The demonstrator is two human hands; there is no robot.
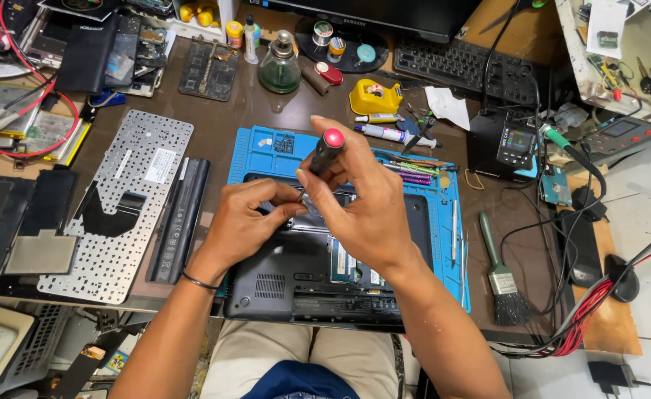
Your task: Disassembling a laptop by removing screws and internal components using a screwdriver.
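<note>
Head view: right hand grips a red-capped screwdriver upright over the opened laptop base; left hand pinches beside its tip, on the blue mat.

I count one laptop at six o'clock, one keyboard panel at nine, one brush at three, one screwdriver.

Bright, even, sharp; slight edge distortion.
</note>
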